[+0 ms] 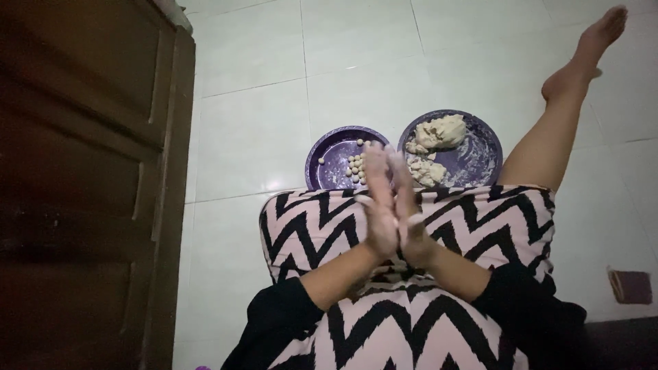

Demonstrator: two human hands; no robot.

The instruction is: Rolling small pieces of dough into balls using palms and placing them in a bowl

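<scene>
Hands pressed palm to palm above the lap, fingers straight and pointing away from the body; left hand (379, 205) and right hand (410, 212) both dusted white; whether anything lies between the palms cannot be told, the contact face being hidden; black sleeves pushed up to the elbows; lap covered by a pink cloth with black zigzag stripes (473, 223).

Floor of pale tiles (260, 137) carries two purple round plates side by side, rims touching or nearly so, just beyond the knees; left plate (329, 168) holds a scatter of small pale dough balls (355, 166), most clustered toward its right side, two lying apart; right plate (480, 154) holds a large lump of pale dough (441, 131) at its far side and a smaller torn piece (426, 171) nearer the body.

Bare leg and foot (579, 62) stretched toward the far right corner of the floor; dark wooden door (82, 185) along the left edge; small brownish object (629, 286) on the floor at the right edge.
</scene>
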